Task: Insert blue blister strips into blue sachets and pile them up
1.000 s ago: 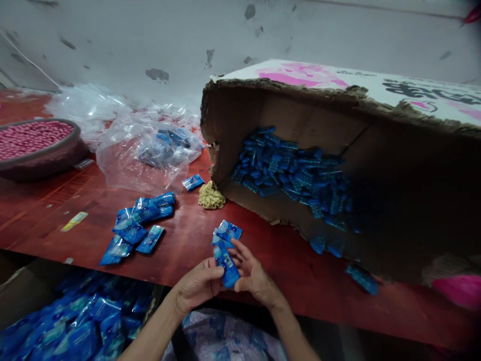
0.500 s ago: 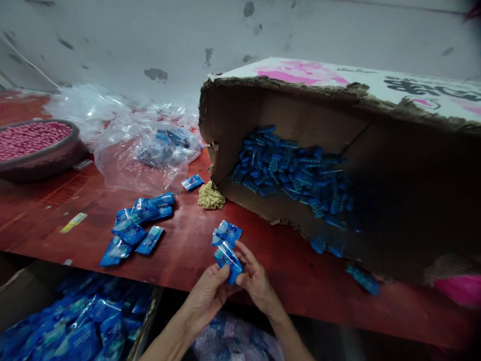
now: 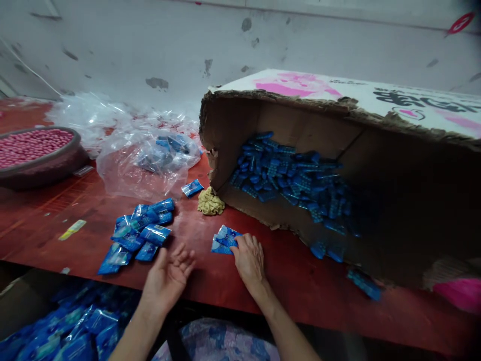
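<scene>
My left hand (image 3: 169, 273) is palm up with its fingers apart and slightly curled, holding nothing, just above the table's front edge. Left of it lies a heap of shiny blue packets (image 3: 128, 236), with one packet (image 3: 156, 234) on its near right side. My right hand (image 3: 249, 258) has thumb and fingertips pinched at the right edge of flat blue pouches (image 3: 224, 238). These pouches overlap on the red table (image 3: 203, 271), and the fingers partly cover them.
A large torn cardboard box (image 3: 285, 210) lies on its side at right, holding many small blue pieces (image 3: 281, 168). A crumpled yellowish lump (image 3: 211, 201) touches its corner. Clear plastic bags (image 3: 124, 165), a bowl (image 3: 71, 155) of pink pellets and a lower box of blue packets (image 3: 82, 326) stand left.
The blue packet that both hands held now lies on the heap at left. My left hand has moved left and opened; my right hand has gone to the flat pouches.
</scene>
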The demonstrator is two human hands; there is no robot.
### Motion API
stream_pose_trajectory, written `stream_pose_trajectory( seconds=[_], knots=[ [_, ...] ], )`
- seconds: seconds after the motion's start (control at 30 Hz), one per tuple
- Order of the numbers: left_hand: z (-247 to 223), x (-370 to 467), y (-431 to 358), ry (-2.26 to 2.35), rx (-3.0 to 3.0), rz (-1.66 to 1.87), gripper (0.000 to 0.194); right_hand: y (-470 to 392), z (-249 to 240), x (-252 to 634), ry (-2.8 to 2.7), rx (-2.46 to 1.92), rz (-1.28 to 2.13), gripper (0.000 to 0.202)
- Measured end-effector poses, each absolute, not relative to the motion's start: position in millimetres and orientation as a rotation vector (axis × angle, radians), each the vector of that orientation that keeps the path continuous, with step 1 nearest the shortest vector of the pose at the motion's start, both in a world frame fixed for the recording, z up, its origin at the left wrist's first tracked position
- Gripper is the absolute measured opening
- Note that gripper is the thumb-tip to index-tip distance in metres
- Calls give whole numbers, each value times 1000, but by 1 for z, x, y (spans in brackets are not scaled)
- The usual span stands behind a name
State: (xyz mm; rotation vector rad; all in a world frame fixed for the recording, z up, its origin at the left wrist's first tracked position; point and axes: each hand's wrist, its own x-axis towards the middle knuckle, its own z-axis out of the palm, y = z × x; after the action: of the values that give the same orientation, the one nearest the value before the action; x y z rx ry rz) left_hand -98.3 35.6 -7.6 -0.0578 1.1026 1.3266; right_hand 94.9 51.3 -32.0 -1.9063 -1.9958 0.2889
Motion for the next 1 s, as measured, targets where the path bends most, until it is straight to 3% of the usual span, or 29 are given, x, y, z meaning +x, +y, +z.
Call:
stream_pose_trajectory(
  seconds=[0.17, 0.3, 0.53, 0.77, 1.0],
  knots=[
    [-19, -53, 25, 1091, 52, 1068, 9, 49, -41, 84, -2049, -1927, 190, 22],
    [-16, -43, 28, 1094, 141, 1050, 11, 46, -42, 85, -2105, -1888, 171, 26],
    [-19, -48, 23, 1132, 205, 1063, 12, 55, -31, 97, -2118, -1817, 176, 10],
    [-17, -78, 55, 1226, 292, 1281, 23, 60, -41, 93, -2086, -1849, 122, 22],
    [-18, -115, 68, 1281, 268, 1409, 15, 63, -42, 95, -2073, -1847, 142, 8]
  ],
)
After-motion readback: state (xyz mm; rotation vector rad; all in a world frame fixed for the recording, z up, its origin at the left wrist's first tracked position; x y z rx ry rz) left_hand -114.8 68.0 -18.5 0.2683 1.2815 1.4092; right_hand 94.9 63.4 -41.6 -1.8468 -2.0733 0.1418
